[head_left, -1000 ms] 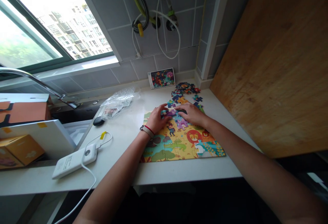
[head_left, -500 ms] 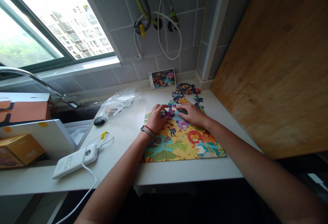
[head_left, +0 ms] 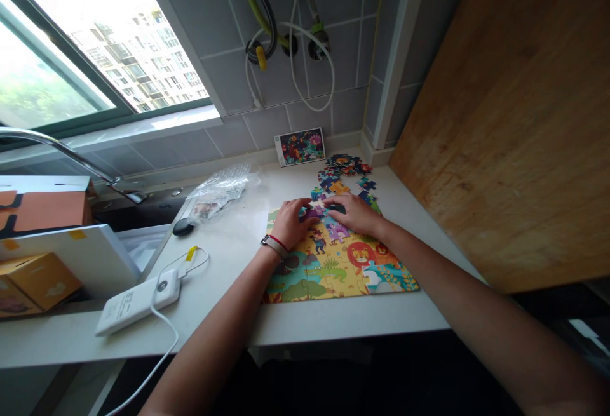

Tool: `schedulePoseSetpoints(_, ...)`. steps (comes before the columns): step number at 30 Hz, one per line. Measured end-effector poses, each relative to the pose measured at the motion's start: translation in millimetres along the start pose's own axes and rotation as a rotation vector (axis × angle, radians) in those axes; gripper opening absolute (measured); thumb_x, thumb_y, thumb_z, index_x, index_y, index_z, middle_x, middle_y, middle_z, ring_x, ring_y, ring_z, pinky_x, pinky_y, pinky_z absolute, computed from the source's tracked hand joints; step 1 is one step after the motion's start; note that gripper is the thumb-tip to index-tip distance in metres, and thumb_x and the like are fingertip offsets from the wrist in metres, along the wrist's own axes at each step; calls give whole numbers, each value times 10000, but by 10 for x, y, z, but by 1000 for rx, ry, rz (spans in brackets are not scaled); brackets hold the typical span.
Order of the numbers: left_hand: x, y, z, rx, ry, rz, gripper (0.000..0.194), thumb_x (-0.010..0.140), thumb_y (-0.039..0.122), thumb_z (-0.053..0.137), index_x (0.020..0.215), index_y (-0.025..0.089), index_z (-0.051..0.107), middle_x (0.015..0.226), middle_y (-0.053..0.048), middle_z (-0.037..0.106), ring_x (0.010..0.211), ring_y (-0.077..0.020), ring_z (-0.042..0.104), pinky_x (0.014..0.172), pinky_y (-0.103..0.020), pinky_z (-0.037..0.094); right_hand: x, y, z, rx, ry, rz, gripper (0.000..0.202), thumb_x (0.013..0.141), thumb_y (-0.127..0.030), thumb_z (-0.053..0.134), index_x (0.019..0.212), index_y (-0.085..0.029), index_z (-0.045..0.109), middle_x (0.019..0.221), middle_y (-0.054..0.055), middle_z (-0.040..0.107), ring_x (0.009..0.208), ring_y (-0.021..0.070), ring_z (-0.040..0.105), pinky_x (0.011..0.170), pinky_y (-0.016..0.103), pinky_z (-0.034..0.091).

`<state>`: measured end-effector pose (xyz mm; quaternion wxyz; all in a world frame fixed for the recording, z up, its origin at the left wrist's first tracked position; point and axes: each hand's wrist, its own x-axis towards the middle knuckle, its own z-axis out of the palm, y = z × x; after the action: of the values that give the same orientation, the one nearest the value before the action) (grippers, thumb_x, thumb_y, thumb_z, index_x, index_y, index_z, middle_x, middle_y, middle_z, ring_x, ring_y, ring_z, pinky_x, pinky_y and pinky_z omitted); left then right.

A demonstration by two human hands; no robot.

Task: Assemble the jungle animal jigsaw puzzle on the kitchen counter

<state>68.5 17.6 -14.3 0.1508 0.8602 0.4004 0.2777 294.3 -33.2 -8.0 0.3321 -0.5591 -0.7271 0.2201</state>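
- Part-built puzzle (head_left: 328, 267), near on the surface (head_left: 229, 263): a sideways drag could split its joints.
- Left hand (head_left: 291, 224) and right hand (head_left: 356, 213) are curled over its far part; whether they grip anything, I cannot tell.
- Loose pieces (head_left: 339, 186) beyond, to the right: a nudge could scatter them.

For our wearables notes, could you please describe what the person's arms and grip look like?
The left arm and right arm show no sleeves. The left wrist wears a pale band with a dark fitting, beside a thin red band. The left grip and right grip are ungloved; nothing is visible on the right wrist.
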Motion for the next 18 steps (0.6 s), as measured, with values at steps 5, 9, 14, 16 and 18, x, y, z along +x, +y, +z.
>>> schedulePoseSetpoints(5, 25, -29, -29, -64, -21, -72, 505, 764, 234, 905, 1210, 272, 671, 995, -10, 777, 1011, -257, 686, 894, -385, 552, 0, 6, 10, 1, 14, -10, 300, 897, -188, 692, 1186, -206, 772, 1257, 109, 760, 1202, 278, 688, 1095, 443, 502)
schedulePoseSetpoints(9, 37, -5, -54, -115, 60, -26, 479, 705, 191, 931, 1119, 255, 700, 974, -4, 718, 939, -211, 688, 876, -339, 551, 4, 24, 22, -12, 33, -14, 284, 897, -205, 702, 1171, -210, 777, 1252, 110, 761, 1200, 280, 689, 1098, 449, 500)
schedulePoseSetpoints(14, 39, 74, -71, -285, 145, -17, 269, 786, 199, 855, 1014, 237, 717, 794, 38, 658, 750, -145, 664, 747, -269, 542, 4, 30, 21, -4, 33, -33, 278, 891, -210, 710, 1159, -222, 780, 1245, 102, 766, 1203, 280, 684, 1097, 455, 498)
schedulePoseSetpoints(16, 34, 104, -60, -386, 143, -35, 233, 807, 266, 844, 1001, 229, 719, 760, 39, 652, 702, -134, 652, 707, -263, 541, -2, 16, 11, 16, 40, -34, 267, 880, -215, 718, 1137, -230, 787, 1225, 96, 773, 1198, 282, 685, 1093, 454, 498)
schedulePoseSetpoints(18, 27, 130, -40, -509, 150, -63, 240, 816, 329, 832, 993, 217, 715, 750, 34, 642, 689, -132, 651, 688, -263, 550, -6, -4, 7, 64, 40, -24, 253, 865, -242, 736, 1112, -235, 793, 1204, 92, 778, 1183, 286, 690, 1085, 455, 500)
